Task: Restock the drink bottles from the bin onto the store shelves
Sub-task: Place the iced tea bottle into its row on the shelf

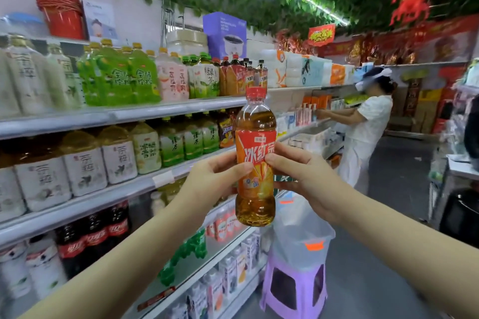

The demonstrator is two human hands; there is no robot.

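An iced tea bottle (255, 122) with a red cap and an orange-red label stands upright in mid-air in front of me. My left hand (210, 181) grips its label from the left and my right hand (303, 176) grips it from the right. Store shelves (124, 114) packed with drink bottles run along my left. Below the bottle sits a translucent bin (303, 235) on a purple stool (293, 290); its contents are not visible.
A person in white (368, 132) stands at the shelves further down the aisle. Red buckets (62, 13) and boxes sit on the top shelf. A black object (461, 215) and a table edge stand at the right.
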